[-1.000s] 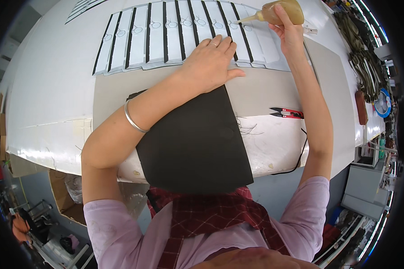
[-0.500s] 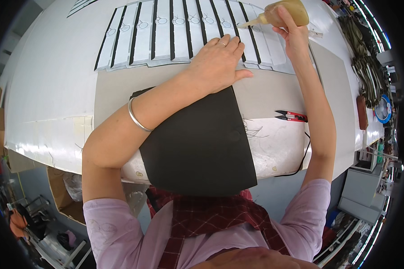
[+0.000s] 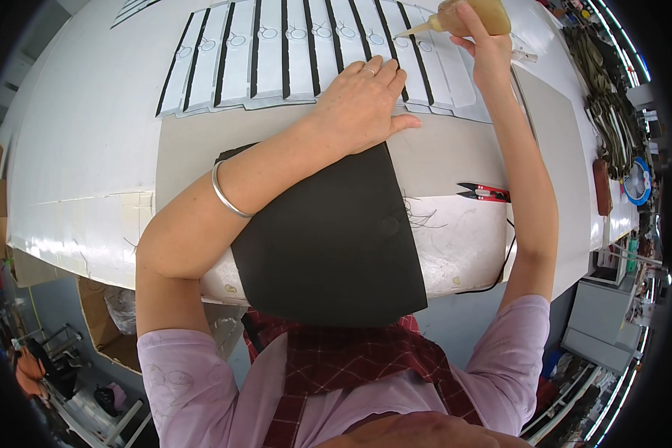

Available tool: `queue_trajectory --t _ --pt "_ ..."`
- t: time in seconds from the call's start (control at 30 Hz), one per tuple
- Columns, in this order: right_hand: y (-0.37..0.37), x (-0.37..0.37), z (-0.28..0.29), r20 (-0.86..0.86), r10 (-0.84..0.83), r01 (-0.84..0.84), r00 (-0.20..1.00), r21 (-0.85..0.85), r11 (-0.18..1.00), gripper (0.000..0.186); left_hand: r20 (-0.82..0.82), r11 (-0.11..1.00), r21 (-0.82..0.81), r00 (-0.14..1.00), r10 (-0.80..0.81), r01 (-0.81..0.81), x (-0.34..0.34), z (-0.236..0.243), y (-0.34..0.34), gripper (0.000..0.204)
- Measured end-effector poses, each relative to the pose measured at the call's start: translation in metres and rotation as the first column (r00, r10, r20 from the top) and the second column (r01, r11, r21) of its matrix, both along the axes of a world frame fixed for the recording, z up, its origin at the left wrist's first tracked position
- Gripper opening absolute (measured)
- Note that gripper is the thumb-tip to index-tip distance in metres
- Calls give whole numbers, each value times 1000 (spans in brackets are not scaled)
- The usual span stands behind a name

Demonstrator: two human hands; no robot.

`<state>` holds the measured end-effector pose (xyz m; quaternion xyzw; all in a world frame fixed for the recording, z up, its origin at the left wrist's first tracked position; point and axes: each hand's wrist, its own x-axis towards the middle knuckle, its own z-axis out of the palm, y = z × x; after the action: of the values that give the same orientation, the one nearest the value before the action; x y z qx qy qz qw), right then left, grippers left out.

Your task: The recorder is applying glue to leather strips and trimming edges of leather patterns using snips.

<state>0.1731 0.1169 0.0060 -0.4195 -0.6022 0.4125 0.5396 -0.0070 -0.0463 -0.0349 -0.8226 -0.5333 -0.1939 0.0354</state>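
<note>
A row of overlapping white panels (image 3: 235, 56) with black strips and small ring outlines lies across the top of the table. My left hand (image 3: 362, 104) lies open on their lower edge, fingers slightly curled and thumb out. My right hand (image 3: 485, 60) grips a squeeze bottle of yellowish liquid (image 3: 493, 19), held sideways with its nozzle over the panels toward the right of the row; whether the tip touches cannot be told. A dark sheet (image 3: 328, 246) lies under my left forearm. Red-handled snips (image 3: 481, 192) lie beside my right forearm.
A grey board (image 3: 556, 157) lies on the white table (image 3: 67, 172). Dark olive fabric bundles (image 3: 605, 119), a brown case (image 3: 602, 187) and a blue fan (image 3: 637, 181) are at the right. A cardboard box (image 3: 108, 328) stands below the front edge.
Over the last second both hands have shifted slightly to the right in the picture, along with the panels and sheet. The bottle dipped a little, then rose slightly.
</note>
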Motion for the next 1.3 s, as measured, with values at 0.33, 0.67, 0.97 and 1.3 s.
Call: queue_trajectory --t 0.33,0.67,0.97,1.3 --pt "20 10 -14 -651 718 -813 246 265 519 32 2 1000 6 1000 6 -6 -2 0 -1 73" --pt "18 11 -15 -151 62 -76 987 -90 993 37 6 1000 11 1000 -3 3 -3 -1 0 72" --pt "1 6 2 -327 184 -265 927 -223 938 42 31 1000 26 999 -7 6 -3 -3 0 70" --pt "36 59 0 -182 46 -53 982 -32 998 42 28 1000 16 1000 -9 9 -2 -1 -1 68"
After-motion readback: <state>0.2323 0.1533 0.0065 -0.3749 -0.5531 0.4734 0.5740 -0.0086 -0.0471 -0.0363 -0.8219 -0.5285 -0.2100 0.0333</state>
